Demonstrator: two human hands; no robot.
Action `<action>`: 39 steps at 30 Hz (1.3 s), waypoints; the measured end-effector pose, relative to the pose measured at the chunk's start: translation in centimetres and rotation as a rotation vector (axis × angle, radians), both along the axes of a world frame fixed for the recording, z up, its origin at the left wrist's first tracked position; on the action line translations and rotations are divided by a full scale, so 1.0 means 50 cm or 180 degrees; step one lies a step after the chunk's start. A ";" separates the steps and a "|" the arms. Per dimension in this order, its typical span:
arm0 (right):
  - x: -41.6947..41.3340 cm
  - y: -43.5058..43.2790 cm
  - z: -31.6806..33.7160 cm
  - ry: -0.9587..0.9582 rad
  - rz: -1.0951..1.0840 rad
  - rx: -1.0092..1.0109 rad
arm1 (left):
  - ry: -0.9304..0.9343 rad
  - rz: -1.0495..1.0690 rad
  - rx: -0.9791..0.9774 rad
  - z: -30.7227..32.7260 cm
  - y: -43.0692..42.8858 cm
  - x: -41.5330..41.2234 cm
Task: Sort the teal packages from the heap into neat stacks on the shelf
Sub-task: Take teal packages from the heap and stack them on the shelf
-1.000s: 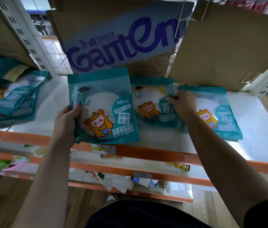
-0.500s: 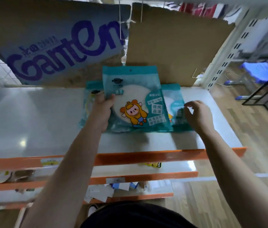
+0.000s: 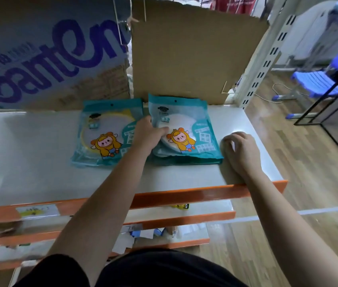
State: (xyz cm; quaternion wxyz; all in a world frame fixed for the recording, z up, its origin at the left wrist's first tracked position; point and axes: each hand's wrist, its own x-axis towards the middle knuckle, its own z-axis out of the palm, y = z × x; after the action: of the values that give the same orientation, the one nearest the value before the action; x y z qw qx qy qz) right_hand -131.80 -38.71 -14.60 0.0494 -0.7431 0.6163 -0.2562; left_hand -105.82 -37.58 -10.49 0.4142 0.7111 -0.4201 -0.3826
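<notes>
Flattened cardboard sheets stand at the far side: a blue-printed "Ganten" carton panel [image 3: 48, 56] on the left, a plain brown cardboard sheet [image 3: 193, 56] to its right. A white slotted upright [image 3: 265, 65] rises beside it. On the right, wood-plank floor [image 3: 309, 166] carries a blue plastic chair [image 3: 321, 79] and a black metal frame [image 3: 329, 112].

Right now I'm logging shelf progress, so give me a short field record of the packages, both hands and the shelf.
packages in view: two spots on the shelf, side by side, flat
left package: single teal pack, near the Ganten cardboard
right stack: teal packs piled, in front of the plain cardboard
left hand: resting on the right stack's left edge, fingers on top
right hand: on the bare shelf beside the stack's right edge, holding nothing
heap: not in view
</notes>
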 end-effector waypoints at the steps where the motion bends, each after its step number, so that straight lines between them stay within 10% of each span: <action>1: 0.001 0.001 0.000 -0.0016 -0.0001 0.0010 | -0.0224 -0.0075 0.0017 -0.004 0.000 0.002; 25: 0.030 -0.007 0.029 -0.0441 0.0007 0.0020 | -0.1599 -0.0395 -0.0473 0.010 0.050 0.011; 39: 0.510 0.062 0.091 -0.0410 0.1815 0.0278 | -0.3251 0.0486 0.0073 0.017 0.283 0.347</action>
State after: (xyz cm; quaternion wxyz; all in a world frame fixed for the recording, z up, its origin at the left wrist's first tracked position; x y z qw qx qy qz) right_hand -106.30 -35.61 -10.04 0.1904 -0.8656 0.3886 -0.2519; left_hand -88.47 -23.44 -9.65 0.1751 0.8403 -0.5114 0.0402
